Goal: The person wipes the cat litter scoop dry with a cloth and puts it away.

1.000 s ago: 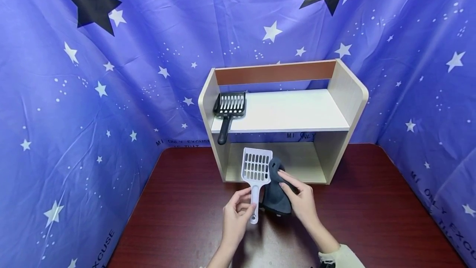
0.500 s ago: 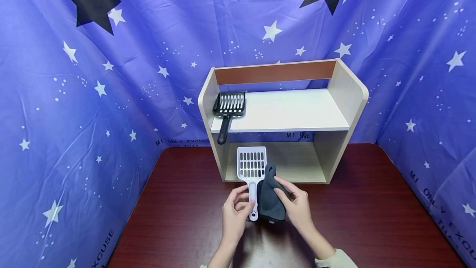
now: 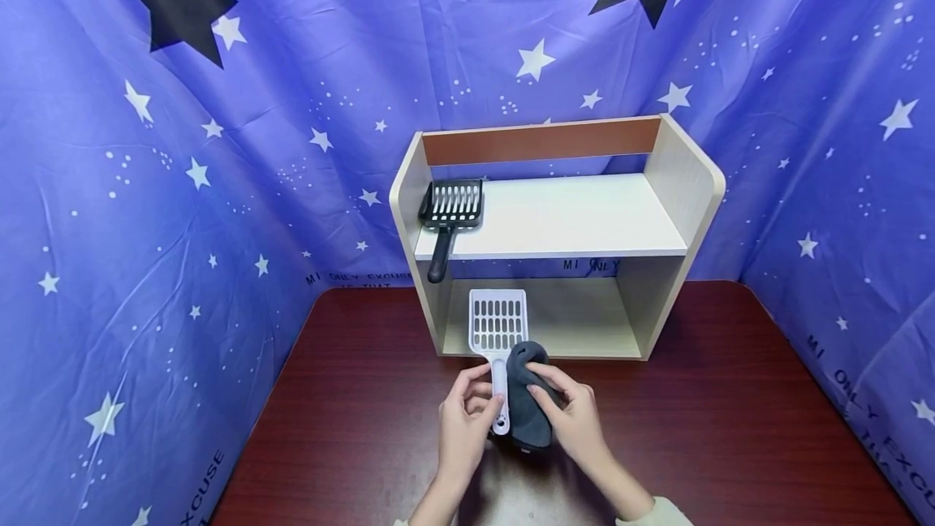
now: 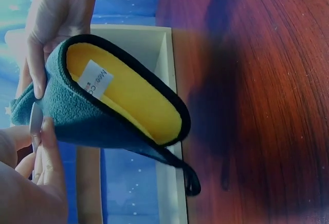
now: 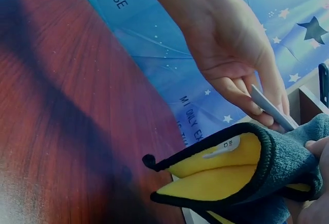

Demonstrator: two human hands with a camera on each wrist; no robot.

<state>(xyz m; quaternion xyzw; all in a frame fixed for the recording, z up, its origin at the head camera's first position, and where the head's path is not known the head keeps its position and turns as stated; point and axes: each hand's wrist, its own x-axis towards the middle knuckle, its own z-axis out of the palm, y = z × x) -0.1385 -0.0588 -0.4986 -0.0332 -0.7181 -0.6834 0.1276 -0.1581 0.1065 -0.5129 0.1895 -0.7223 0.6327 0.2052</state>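
A white slotted litter scoop (image 3: 500, 376) stands nearly upright, its slotted end raised; my left hand (image 3: 462, 424) pinches the handle between thumb and fingers. My right hand (image 3: 577, 422) pinches a folded cleaning cloth (image 3: 532, 420), dark grey-green outside with black edging, right beside the scoop handle. From the left wrist, the cloth (image 4: 77, 113) shows its yellow inner side, a white label and a hanging loop, with the scoop (image 4: 36, 122) seen edge-on. In the right wrist view, folds of cloth (image 5: 293, 152) hang next to the scoop handle (image 5: 272, 108).
A two-level shelf unit (image 3: 679, 209) stands at the back of the dark red wooden table (image 3: 351, 412). On its upper left lies a black slotted scoop (image 3: 440, 256), handle jutting over the front edge. A blue starry curtain (image 3: 241, 144) surrounds the table.
The cloth in my right hand has moved left and down along the scoop, toward the handle. The scoop has tilted slightly and shifted left while my left hand keeps its grip.
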